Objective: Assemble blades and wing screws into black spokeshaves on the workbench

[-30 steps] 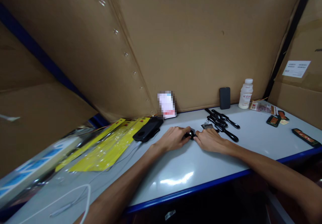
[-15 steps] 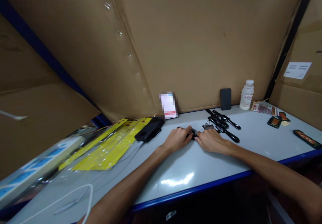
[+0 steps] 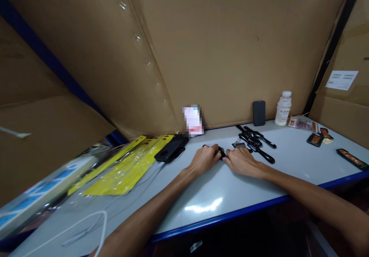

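My left hand (image 3: 205, 158) and my right hand (image 3: 241, 161) are closed around the two ends of a black spokeshave (image 3: 221, 152), low over the grey table. Only its middle shows between my thumbs; my fingers cover the handles. Just beyond my right hand lie several more black spokeshaves (image 3: 261, 152) in a loose pile. Beside the pile, a small dark flat piece (image 3: 238, 145) with a shiny face is partly hidden behind my right hand.
Left of my hands are a black power bank (image 3: 170, 149) with a cable and yellow plastic packets (image 3: 123, 172). A lit phone (image 3: 193, 120), a dark phone (image 3: 259, 113) and a white bottle (image 3: 283, 109) stand along the cardboard wall. Small dark packets (image 3: 314, 139) lie at the right.
The spokeshave's middle has turned slightly between my hands. Both hands keep nearly the same place and grip; the other things have not moved.
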A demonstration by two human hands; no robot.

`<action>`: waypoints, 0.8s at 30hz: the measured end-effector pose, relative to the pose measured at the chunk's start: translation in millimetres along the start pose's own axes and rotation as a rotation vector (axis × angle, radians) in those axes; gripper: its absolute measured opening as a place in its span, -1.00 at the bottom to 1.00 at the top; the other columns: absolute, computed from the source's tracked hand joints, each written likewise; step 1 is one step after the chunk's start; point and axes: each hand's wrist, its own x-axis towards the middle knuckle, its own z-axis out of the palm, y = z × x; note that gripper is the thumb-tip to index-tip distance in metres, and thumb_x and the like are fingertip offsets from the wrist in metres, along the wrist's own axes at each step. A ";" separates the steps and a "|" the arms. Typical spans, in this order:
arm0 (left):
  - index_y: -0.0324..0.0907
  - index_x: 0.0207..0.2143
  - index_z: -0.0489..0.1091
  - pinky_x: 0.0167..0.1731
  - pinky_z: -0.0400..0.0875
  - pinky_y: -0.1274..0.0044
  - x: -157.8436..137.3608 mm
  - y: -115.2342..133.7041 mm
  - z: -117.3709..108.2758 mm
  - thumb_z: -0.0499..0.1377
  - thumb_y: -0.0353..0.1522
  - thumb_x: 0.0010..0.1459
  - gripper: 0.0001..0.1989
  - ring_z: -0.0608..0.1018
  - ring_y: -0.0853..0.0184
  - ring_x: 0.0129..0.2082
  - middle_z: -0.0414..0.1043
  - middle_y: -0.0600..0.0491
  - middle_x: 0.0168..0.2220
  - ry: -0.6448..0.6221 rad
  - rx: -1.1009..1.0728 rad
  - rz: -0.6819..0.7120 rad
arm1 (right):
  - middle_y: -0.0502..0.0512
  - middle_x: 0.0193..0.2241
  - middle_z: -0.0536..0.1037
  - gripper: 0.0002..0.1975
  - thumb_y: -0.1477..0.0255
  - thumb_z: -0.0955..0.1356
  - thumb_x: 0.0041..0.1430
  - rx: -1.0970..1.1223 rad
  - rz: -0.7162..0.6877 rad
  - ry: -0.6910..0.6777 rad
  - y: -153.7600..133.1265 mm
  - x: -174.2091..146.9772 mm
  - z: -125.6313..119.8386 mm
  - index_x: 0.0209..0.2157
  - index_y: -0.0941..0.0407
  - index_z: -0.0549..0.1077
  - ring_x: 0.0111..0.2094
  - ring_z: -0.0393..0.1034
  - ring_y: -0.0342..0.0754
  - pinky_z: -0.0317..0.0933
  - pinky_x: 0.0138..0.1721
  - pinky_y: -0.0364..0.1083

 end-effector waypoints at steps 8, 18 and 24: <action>-0.18 -0.08 0.36 -0.31 0.28 0.43 -3.5 6.0 -4.0 -0.07 -0.29 0.38 -0.74 0.62 0.07 -0.22 0.58 -0.13 -0.25 -0.027 0.042 0.031 | 0.36 -0.24 0.61 -0.62 0.27 0.20 0.39 0.031 0.030 -0.009 2.2 1.4 -0.9 -0.14 0.22 0.53 -0.22 0.52 0.14 0.17 -0.26 -0.02; -0.16 -0.09 0.33 -0.32 0.32 0.44 0.5 -0.7 0.7 -0.08 -0.31 0.38 -0.77 0.62 0.09 -0.24 0.58 -0.12 -0.25 -0.039 0.031 -0.029 | 0.37 -0.28 0.61 -0.61 0.26 0.20 0.39 0.039 0.013 -0.005 2.9 1.5 1.6 -0.13 0.23 0.53 -0.26 0.51 0.14 0.15 -0.27 -0.01; -0.15 -0.06 0.28 -0.31 0.33 0.42 1.1 -5.4 3.3 -0.13 -0.27 0.43 -0.75 0.62 0.07 -0.24 0.57 -0.13 -0.24 -0.037 0.046 0.046 | 0.37 -0.30 0.60 -0.61 0.27 0.21 0.38 0.041 0.010 0.008 4.1 1.7 1.3 -0.14 0.25 0.54 -0.29 0.48 0.12 0.08 -0.31 -0.02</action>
